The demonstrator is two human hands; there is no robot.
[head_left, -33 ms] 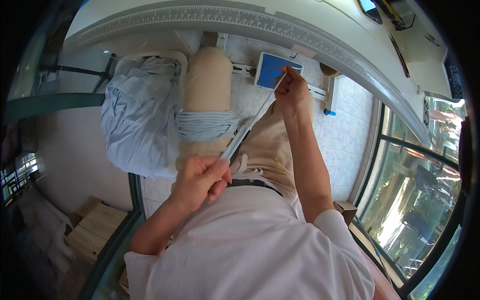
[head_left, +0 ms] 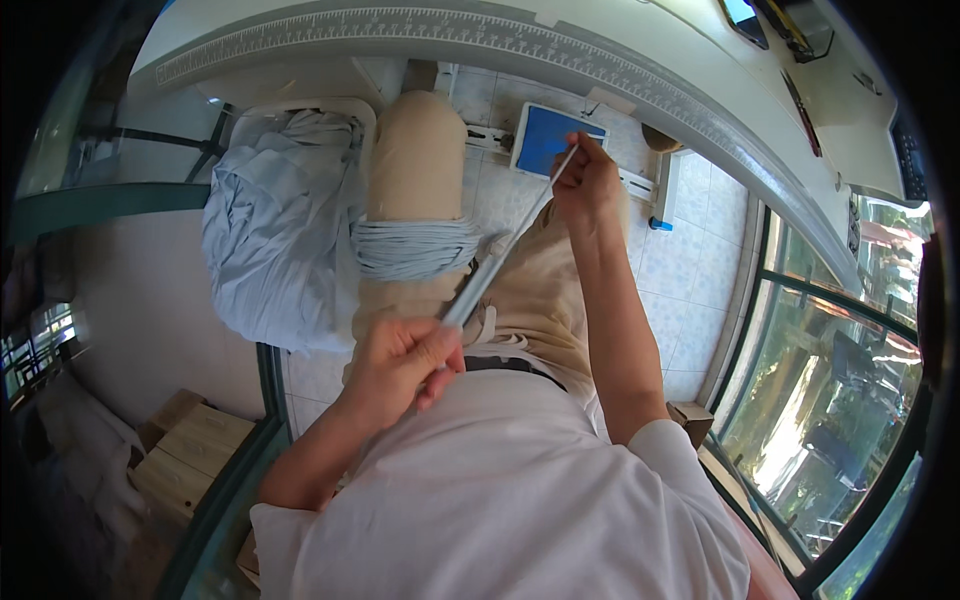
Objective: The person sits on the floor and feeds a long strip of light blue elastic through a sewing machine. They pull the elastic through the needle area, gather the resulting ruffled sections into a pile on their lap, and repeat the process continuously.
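Observation:
My left hand (head_left: 405, 365) is closed on the thicker lower part of a long, pale grey-blue strip (head_left: 485, 275), which tapers upward into a thin length. The fingers of my right hand (head_left: 585, 178) pinch that thin upper end over my right leg. Whether the thin part is cord or a rod, I cannot make out. A bundle of light blue cords (head_left: 413, 247) is wound around my left thigh, above which the bare beige knee of my trousers shows.
A white bin (head_left: 355, 108) heaped with pale blue cloth (head_left: 265, 245) stands left. A worktable with a ruled edge (head_left: 545, 35) spans above my knees. A blue pedal (head_left: 540, 140) lies on the tiled floor. Glazed frames (head_left: 830, 380) and wooden boxes (head_left: 195, 450) flank me.
Both hands have shifted only very slightly, my right hand a little to the right. My grip on the strip looks the same.

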